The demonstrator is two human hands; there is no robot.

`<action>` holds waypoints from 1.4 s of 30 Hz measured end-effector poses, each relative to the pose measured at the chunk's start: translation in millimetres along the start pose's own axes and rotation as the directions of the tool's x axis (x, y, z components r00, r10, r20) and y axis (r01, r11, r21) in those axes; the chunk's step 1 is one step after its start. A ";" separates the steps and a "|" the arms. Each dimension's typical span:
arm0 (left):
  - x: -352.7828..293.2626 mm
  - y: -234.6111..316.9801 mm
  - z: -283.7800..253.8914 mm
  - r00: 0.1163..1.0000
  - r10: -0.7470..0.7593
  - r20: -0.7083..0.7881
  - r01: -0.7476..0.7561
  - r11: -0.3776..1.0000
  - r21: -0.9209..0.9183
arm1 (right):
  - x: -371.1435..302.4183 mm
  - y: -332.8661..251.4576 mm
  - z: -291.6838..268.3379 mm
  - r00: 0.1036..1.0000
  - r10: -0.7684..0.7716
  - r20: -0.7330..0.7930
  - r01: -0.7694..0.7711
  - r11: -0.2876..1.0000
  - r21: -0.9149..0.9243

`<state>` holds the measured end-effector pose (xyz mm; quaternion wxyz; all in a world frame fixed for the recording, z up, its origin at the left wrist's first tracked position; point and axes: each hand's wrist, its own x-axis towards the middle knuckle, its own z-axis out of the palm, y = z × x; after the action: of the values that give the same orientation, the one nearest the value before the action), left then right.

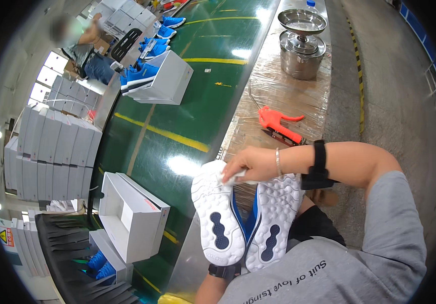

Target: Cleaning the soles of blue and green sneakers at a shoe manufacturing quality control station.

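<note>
A pair of blue sneakers is held soles up in front of me, with the left white sole (217, 202) and the right white sole (277, 213) side by side. Each sole has a dark patch at the heel. My right hand (256, 162) is closed around a small white cloth (234, 177) and presses it against the upper part of the left sole. From the lower edge my left forearm (212, 290), with a black wristband, reaches behind the shoes. The shoes hide my left hand and its fingers.
Right of the green conveyor (167, 121), a film-covered bench holds a red air blow gun (281, 124) and a metal pump can (303, 55). Open white shoeboxes (132, 218) and several blue sneakers (142, 73) sit on the belt. A person (84, 45) stands at the far left near stacked boxes (56, 152).
</note>
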<state>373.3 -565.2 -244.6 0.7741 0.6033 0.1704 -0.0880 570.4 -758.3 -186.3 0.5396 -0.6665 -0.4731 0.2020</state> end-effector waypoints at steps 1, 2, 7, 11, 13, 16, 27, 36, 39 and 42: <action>5.3 3.9 1.9 1.000 0.013 0.000 -0.013 1.000 0.019 | -2.5 -12.5 -9.7 0.993 0.020 0.119 -0.031 0.995 0.096; -3.8 -3.9 3.9 1.000 0.028 0.002 -0.028 0.999 0.038 | -5.8 -24.9 -17.8 0.971 0.028 0.237 -0.073 0.980 0.184; 23.3 31.8 23.5 0.986 0.164 -0.021 -0.159 0.977 0.143 | -34.6 -70.6 -35.1 0.992 0.021 -0.124 0.008 0.974 0.226; 18.9 64.8 13.7 0.951 0.298 -0.079 -0.271 0.930 0.249 | -70.5 -82.4 -44.9 0.846 0.310 -0.434 0.025 0.789 0.613; 9.7 71.7 7.3 0.930 0.356 -0.089 -0.315 0.899 0.303 | -88.9 -76.0 -38.9 0.799 0.333 -0.501 0.081 0.765 0.639; -3.5 86.6 5.0 0.898 0.426 -0.112 -0.357 0.853 0.380 | -105.0 -61.8 -27.3 0.733 0.369 -0.572 0.145 0.737 0.660; -121.1 185.1 -137.2 0.757 0.559 -0.338 -0.340 0.779 0.527 | -99.8 -32.7 33.0 0.755 0.491 -0.435 -0.010 0.671 0.741; -170.1 282.6 -198.1 0.546 0.774 -0.321 0.657 -0.158 0.737 | -87.3 -14.9 63.4 0.748 0.520 -0.412 -0.106 0.706 0.700; -161.5 283.1 -220.2 0.667 0.684 -0.295 0.677 -0.390 0.625 | -89.3 -11.7 67.7 0.744 0.526 -0.412 -0.122 0.713 0.691; -148.1 274.2 -235.6 0.713 0.604 -0.357 0.654 -0.389 0.648 | -88.0 -10.1 71.4 0.729 0.542 -0.417 -0.151 0.722 0.675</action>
<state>292.6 -278.0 7.6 -0.2571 0.9160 0.3069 0.0263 469.2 -795.6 -222.4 0.7891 -0.5688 -0.0507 0.2264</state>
